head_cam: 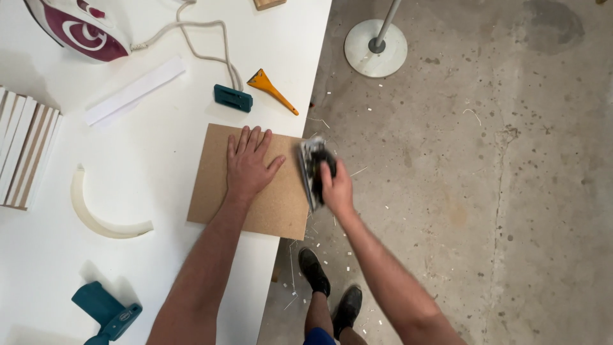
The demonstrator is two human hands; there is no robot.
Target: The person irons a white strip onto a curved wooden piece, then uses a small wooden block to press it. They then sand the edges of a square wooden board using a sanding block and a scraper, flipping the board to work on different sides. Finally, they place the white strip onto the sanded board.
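A brown chipboard panel [274, 204] lies flat on the white table [159, 160], its right edge sticking out past the table's edge. My left hand [248, 163] presses flat on the panel with fingers spread. My right hand [335, 185] grips a small black and silver hand tool [311, 167], blurred with motion, held against the panel's right edge.
On the table lie an orange scraper [271, 88], a teal block [232, 98], a white strip [135, 89], a curved white strip [96, 217], a clothes iron [80, 29] with cord, stacked panels [25, 150] and a teal tool [105, 313]. A lamp base [375, 48] stands on the concrete floor.
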